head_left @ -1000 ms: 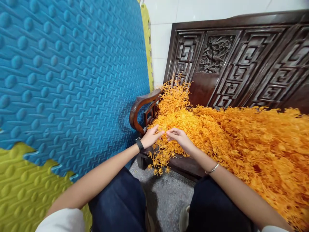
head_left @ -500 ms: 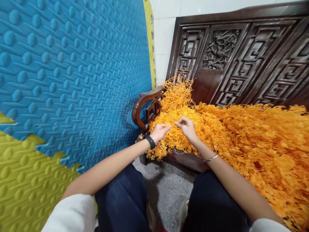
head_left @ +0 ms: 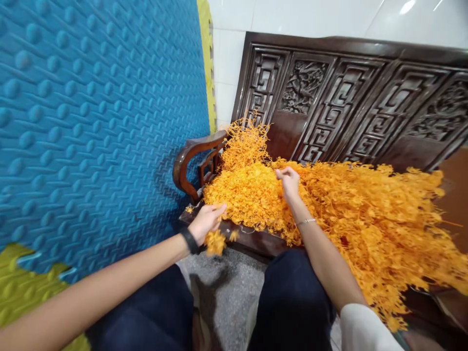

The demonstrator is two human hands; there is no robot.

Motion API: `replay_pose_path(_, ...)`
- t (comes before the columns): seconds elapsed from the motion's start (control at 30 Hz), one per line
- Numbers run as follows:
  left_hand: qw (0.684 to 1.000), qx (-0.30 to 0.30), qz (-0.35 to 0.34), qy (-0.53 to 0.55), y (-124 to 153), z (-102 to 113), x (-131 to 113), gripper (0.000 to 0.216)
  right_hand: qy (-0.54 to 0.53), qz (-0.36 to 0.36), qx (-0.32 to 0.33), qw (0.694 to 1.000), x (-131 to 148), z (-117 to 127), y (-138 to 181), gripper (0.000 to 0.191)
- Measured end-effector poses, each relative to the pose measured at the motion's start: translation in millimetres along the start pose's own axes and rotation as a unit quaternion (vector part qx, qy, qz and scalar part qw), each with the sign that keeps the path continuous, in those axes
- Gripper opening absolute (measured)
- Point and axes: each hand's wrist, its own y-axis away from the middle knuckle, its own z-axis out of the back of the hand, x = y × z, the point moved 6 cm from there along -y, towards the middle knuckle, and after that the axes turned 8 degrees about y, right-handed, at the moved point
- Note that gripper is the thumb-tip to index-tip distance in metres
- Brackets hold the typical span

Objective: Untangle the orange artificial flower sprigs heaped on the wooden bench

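in the head view, the left hand (head_left: pixel 206 223) has its grip clamped on a small bunch of orange sprigs (head_left: pixel 215 242), which hangs below the fingers at the front edge of the dark wooden worktop (head_left: pixel 263 240). the right hand (head_left: pixel 290 185) is over the orange pieces, thumb and fingertips together; i cannot tell whether anything is between them. a bright orange heap (head_left: pixel 241 195) lies between the hands, beside the curved armrest (head_left: pixel 181 168), and a broader orange pile (head_left: pixel 373 209) spreads to the right before the carved backrest (head_left: pixel 287 129).
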Motion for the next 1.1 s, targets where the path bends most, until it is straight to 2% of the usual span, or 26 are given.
replay_pose_path(0.07,0.999,0.035,0.010,-0.021,8.8,3.1,2.5,0.036,0.005,0.001,-0.003,1.000,-13.0,18.7,-9.4,0.025)
replay_pose_path(0.13,0.991,0.087,-0.016,-0.099,7.7,2.2,0.8,0.036,0.013,0.003,0.013,1.000,-23.9,21.2,-12.8,0.026)
replay_pose_path(0.2,0.984,0.114,-0.034,-0.134,-1.5,2.3,-0.4,0.037,0.025,0.003,0.026,0.999,-33.7,12.7,-13.4,0.027)
replay_pose_path(0.37,0.982,0.137,-0.030,-0.129,-27.3,4.6,-2.3,0.031,0.042,0.004,0.072,0.997,-46.4,-12.8,-11.8,0.023)
replay_pose_path(0.47,0.982,0.129,-0.020,-0.138,-32.7,6.9,-7.7,0.027,0.063,0.038,0.095,0.993,-30.3,-17.1,-1.4,0.024)
replay_pose_path(0.53,0.983,0.125,-0.020,-0.131,-33.7,7.2,-13.1,0.027,0.072,0.080,0.121,0.987,-7.0,-21.0,12.0,0.020)
replay_pose_path(0.6,0.983,0.122,-0.032,-0.133,-34.3,6.4,-19.0,0.028,0.051,0.101,0.177,0.978,18.4,-30.0,29.1,0.019)
replay_pose_path(0.7,0.978,0.121,-0.060,-0.157,-35.6,3.6,-25.3,0.028,-0.029,0.023,0.304,0.952,40.8,-50.8,55.2,0.021)
replay_pose_path(0.8,0.966,0.134,-0.090,-0.203,-37.9,0.2,-26.1,0.027,-0.103,-0.085,0.391,0.911,43.9,-66.6,74.6,0.022)
replay_pose_path(0.87,0.955,0.145,-0.108,-0.236,-40.2,-1.2,-24.2,0.029,-0.133,-0.122,0.401,0.898,40.3,-69.4,78.7,0.021)
replay_pose_path(0.93,0.946,0.157,-0.114,-0.258,-42.6,-2.3,-20.5,0.032,-0.150,-0.139,0.383,0.901,34.8,-67.1,76.9,0.020)
replay_pose_path(1.03,0.943,0.161,-0.095,-0.275,-44.2,-3.7,-14.2,0.035,-0.159,-0.134,0.349,0.914,31.1,-60.8,71.4,0.018)
replay_pose_path(1.1,0.948,0.148,-0.077,-0.273,-42.7,-4.4,-11.4,0.037,-0.160,-0.113,0.349,0.916,34.6,-59.1,70.6,0.015)
